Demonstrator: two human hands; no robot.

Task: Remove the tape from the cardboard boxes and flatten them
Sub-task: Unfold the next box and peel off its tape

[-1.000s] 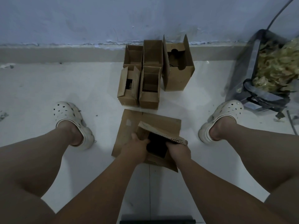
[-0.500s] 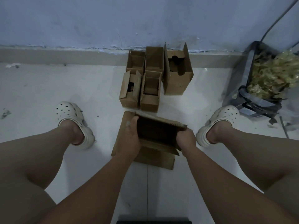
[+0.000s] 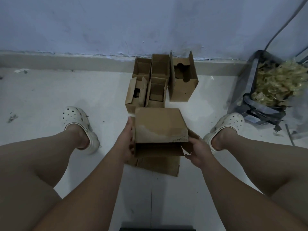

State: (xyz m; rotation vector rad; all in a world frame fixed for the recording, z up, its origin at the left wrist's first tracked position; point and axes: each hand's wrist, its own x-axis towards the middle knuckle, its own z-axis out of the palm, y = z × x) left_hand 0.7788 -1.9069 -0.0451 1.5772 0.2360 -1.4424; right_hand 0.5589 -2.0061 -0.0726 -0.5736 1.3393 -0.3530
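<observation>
I hold a brown cardboard box between my knees, just above the floor, its broad torn face turned up. My left hand lies along its left side with the fingers fairly straight. My right hand grips the loose flap at its right corner. Under it, flattened cardboard lies on the white floor. Several open cardboard boxes stand in a cluster by the wall; the tallest one is at the right of the cluster.
A dark bin at the right holds crumpled yellowish tape. My feet in white clogs, the left and the right, flank the work spot. A grey skirting runs along the blue wall.
The box has been turned: its dark open inside faced me before, and now a closed brown face is up. Both hands shifted to its sides and the box sits higher.
</observation>
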